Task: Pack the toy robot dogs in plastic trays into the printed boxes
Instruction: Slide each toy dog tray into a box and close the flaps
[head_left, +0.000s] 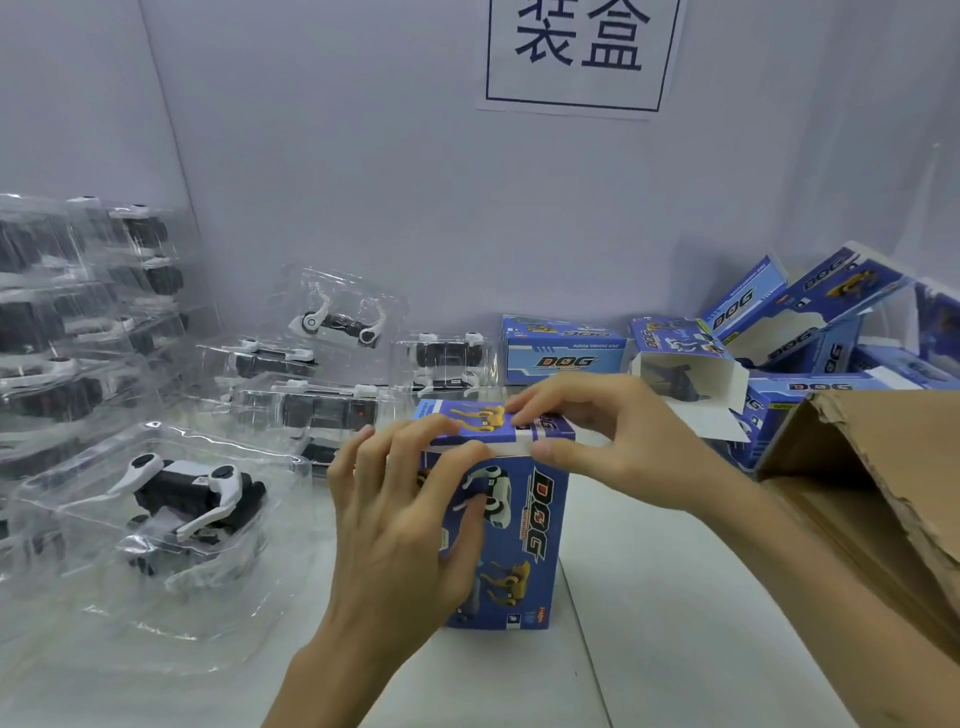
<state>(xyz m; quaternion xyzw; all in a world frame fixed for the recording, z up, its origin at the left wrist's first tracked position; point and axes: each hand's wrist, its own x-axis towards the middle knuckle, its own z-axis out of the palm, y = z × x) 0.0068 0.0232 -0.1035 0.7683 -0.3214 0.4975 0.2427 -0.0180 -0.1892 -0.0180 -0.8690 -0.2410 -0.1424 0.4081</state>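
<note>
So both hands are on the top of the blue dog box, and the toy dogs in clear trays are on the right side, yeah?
Not quite: the toy dogs in clear trays sit on the left side, not the right, as the head view shows. The left hand and right hand are indeed on the top of the blue dog box.

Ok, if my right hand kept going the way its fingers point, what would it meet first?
Probably your left hand: the right hand points left along the top flap of the printed box, and the left hand's fingers lie at the flap's far end. Depth is hard to judge.
</note>
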